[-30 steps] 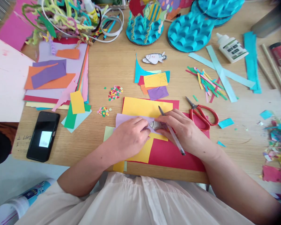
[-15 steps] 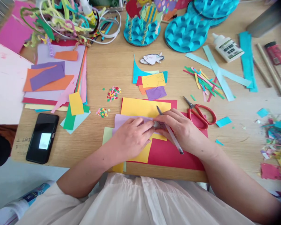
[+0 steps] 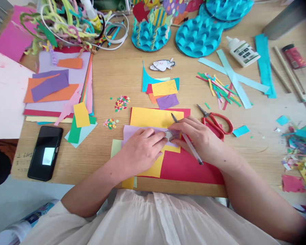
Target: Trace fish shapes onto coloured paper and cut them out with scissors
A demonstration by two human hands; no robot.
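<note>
From my remote seat I see a wooden bench [image 3: 104, 88] spread with coloured paper. At its near edge lies a large red sheet [image 3: 188, 168]; a stack of coloured sheets [image 3: 44, 109] sits to the left. Yellow paper [image 3: 153, 117] lies over the red. Textured turquoise discs [image 3: 199, 37] stand at the back. In the middle, my view shows both hands bent over the work, a small gap between them. The left hand [image 3: 142, 146] presses its fingertips down; I cannot tell whether they pinch. The right hand [image 3: 199, 134] is closed around a slanted pen, its thumb and fingertips near the paper. Beneath them, a lilac strip [image 3: 129, 132] overlaps the yellow. A black phone [image 3: 45, 153] lies at left, and red-handled scissors [image 3: 220, 122] rest just right of the hands. The grey pen [image 3: 192, 149] points away from the body. Smallest is a fish cutout [image 3: 169, 136], partly hidden, on the lilac strip between both sets of fingertips.
</note>
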